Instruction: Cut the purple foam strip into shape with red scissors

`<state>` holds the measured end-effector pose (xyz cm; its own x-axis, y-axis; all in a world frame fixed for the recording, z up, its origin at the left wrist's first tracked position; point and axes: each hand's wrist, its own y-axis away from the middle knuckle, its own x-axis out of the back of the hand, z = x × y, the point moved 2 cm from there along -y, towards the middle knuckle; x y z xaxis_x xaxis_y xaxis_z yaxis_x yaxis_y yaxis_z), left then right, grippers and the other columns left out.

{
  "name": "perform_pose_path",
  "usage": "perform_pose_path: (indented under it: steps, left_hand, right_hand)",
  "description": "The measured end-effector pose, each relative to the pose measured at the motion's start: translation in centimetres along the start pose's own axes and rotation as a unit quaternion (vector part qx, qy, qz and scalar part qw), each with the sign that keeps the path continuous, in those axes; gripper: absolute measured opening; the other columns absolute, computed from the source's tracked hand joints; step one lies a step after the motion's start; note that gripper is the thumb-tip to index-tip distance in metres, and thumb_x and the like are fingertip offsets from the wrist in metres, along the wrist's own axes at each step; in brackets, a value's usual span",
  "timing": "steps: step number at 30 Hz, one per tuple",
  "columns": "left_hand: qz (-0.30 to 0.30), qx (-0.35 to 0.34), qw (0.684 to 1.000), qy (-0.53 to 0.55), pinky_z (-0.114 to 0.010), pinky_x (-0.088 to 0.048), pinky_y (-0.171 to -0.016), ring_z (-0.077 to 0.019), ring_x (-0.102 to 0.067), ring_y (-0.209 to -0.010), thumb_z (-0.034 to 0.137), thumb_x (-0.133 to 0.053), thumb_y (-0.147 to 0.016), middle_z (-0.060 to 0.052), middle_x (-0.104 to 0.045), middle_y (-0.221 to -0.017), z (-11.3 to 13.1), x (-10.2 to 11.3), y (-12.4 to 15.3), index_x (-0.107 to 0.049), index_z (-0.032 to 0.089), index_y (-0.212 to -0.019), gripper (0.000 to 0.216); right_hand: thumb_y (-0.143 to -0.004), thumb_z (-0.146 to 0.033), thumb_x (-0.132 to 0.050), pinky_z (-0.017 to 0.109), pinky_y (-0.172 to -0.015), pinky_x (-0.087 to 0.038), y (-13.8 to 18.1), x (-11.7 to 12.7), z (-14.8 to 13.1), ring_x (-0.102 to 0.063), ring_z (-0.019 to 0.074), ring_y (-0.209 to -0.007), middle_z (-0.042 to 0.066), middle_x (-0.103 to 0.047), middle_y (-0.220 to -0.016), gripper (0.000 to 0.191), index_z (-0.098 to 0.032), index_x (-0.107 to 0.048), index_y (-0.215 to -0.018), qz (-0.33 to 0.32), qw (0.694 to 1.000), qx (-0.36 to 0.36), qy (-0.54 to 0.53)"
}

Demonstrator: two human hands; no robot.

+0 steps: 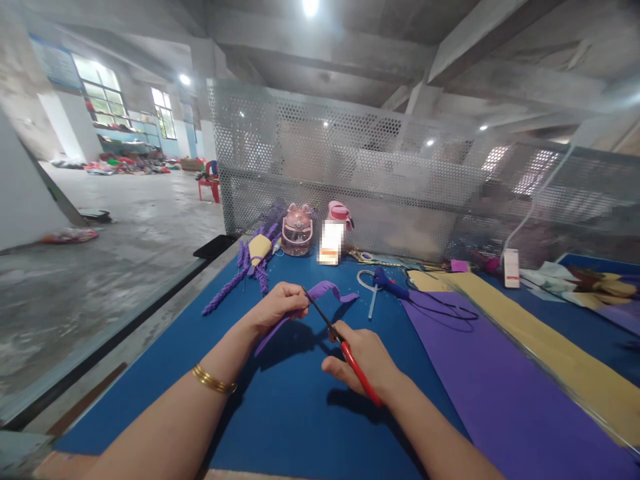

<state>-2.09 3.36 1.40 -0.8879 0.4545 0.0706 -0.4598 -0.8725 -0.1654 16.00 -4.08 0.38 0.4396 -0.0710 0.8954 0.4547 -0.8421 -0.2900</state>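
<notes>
My left hand (pixel 281 305) is closed, pinching a narrow purple strip (pixel 270 337) above the blue table mat. One end of the strip hangs down below that wrist, while the other curls away to the right past the fingers. In my right hand (pixel 367 350) are scissors (pixel 358 371) with red handles and dark blades. The blades point up and to the left, and their tips reach the strip right beside my left fingertips. Whether the tips are parted or touching there is too small to tell. The right thumb sticks out to the left, away from the handle.
Purple sheet (pixel 480 373) and yellow sheet (pixel 545 353) lie along the right. Purple flower sprigs (pixel 220 298), a pink clear bottle (pixel 297 230) and a bright phone (pixel 331 241) stand at the back. A dark blue glue gun (pixel 393 285) with a cable lies before the perforated metal screen (pixel 350 160).
</notes>
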Motion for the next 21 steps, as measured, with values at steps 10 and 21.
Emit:
perform_pose_path:
  steps: [10,21]
  left_hand:
    - [-0.003,-0.001,1.0,-0.004,-0.021,-0.024,-0.041,-0.0056,-0.036,-0.038,0.031,-0.059,-0.062,0.001,-0.053,-0.044,0.14,-0.07,0.06,-0.057,0.014,-0.049,0.021]
    - [0.0,0.006,1.0,0.016,-0.022,-0.024,-0.043,-0.006,-0.037,-0.038,0.032,-0.061,-0.062,0.0,-0.056,-0.047,-0.09,-0.06,-0.01,-0.057,0.013,-0.049,0.023]
  right_hand:
    - [-0.086,-0.071,-0.011,0.021,-0.048,-0.027,0.16,-0.06,0.15,-0.042,0.0126,-0.046,-0.002,-0.042,-0.053,0.063,-0.02,-0.048,-0.075,-0.005,0.997,-0.01,-0.075]
    - [-0.086,-0.071,-0.014,0.02,-0.047,-0.026,0.07,-0.17,-0.03,-0.035,0.0093,-0.048,-0.005,-0.037,-0.053,0.063,-0.019,-0.045,-0.07,-0.008,0.983,-0.016,-0.181]
